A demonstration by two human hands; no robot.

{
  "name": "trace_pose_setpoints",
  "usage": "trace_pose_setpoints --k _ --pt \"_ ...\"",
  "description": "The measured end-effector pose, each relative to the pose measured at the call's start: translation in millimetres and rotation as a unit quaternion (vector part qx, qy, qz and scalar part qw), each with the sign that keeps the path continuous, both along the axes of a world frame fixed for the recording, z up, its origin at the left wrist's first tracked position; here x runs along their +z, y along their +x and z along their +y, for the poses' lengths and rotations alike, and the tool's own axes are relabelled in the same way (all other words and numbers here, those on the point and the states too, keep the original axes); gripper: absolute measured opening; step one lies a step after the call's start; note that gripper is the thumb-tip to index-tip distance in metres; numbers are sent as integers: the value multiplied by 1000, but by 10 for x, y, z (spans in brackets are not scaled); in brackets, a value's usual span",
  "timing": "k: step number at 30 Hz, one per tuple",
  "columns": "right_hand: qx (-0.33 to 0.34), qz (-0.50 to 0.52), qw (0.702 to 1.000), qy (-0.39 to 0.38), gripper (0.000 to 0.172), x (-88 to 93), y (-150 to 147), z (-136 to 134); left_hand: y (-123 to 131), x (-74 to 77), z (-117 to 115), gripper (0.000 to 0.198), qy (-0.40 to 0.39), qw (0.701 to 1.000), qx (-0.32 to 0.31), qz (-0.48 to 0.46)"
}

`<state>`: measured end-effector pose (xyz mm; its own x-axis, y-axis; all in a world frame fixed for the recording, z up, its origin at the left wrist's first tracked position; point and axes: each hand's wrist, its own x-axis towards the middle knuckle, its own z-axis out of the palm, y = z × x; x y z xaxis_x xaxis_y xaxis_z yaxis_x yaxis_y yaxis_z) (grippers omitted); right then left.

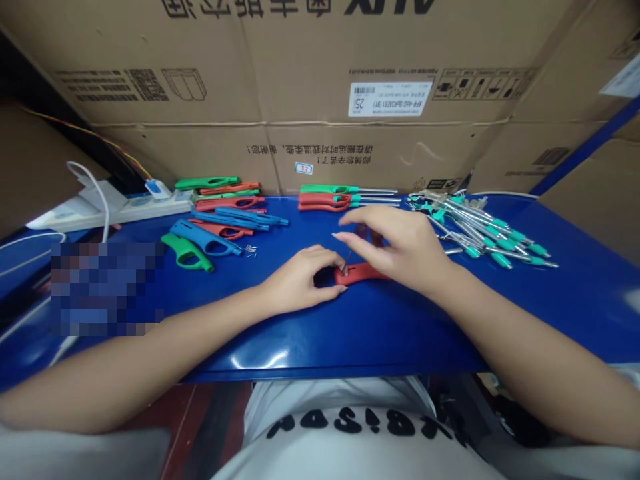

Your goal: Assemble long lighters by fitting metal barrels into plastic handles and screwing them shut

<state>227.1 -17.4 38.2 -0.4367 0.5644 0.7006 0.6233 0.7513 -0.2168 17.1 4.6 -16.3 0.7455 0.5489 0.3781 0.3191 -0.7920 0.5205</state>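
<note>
On the blue table lies a red lighter casing, its left end between the thumb and fingers of my left hand. My right hand is over the casing, closed around a thin screwdriver. The screwdriver's slim shaft reaches down to the casing's left end, by my left fingertips. Its handle is mostly hidden by my fingers, and the casing's right end is covered by my right hand. Several small screws lie to the left, beside a blue casing.
Green, red and blue casings are piled at back left, near a white power strip. Lighters with metal tubes lie at back centre. Metal rods with teal parts are heaped right. A cardboard box walls the back.
</note>
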Motion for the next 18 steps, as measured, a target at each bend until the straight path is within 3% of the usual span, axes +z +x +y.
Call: trace_pose_setpoints --k 2,7,10,13,18 --pt "-11 -19 1000 14 27 5 3 -4 0 0 1 16 3 1000 -1 0" --pt "79 10 990 -113 41 14 1 -7 0 6 0 17 -5 1000 2 6" --pt "17 -12 998 -55 27 11 9 -7 1 9 0 15 0 1000 0 7" --pt "-27 -36 999 7 28 7 4 -14 1 7 4 15 3 1000 -5 5" --pt "65 49 988 -129 35 12 -13 -4 -3 2 9 19 0 1000 -4 5"
